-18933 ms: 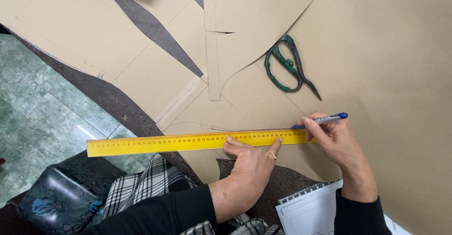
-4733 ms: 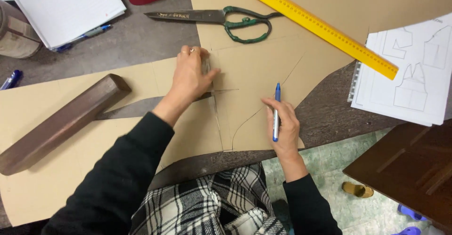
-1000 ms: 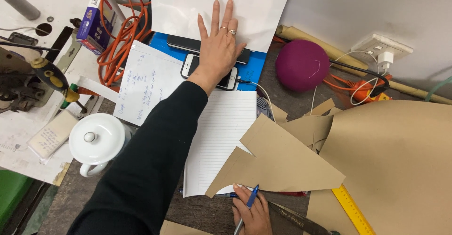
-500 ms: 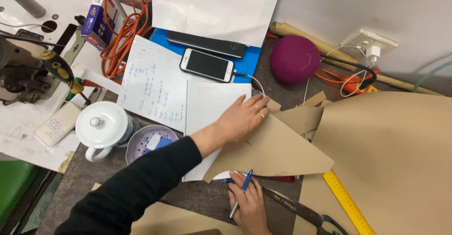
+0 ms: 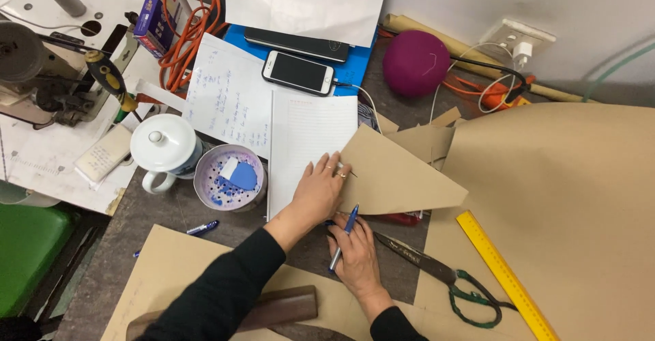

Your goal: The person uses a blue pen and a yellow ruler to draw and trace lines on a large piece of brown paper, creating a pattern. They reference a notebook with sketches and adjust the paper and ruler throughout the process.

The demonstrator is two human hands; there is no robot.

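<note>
Cardboard piece (image 5: 399, 177), tan, stiff, triangular: left hand (image 5: 319, 192) pressed flat on its edge, fingers spread. Right hand (image 5: 355, 252) grips a slim blue pen (image 5: 343, 237). Steel scissors (image 5: 443, 276) with green handles lie alongside on the desk (image 5: 170, 215).

Bare table (image 5: 170, 221) lies left of the hands; bowl (image 5: 228, 177), mug (image 5: 166, 148) and scissors (image 5: 447, 283) hem them in.

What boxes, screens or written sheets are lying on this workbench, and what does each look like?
Small cardboard box: far left by the orange cable, purple and white.
White smartphone: on the blue folder, screen dark.
Black flat device: just behind the phone.
Handwritten white sheet: left of the lined notepad.
</note>
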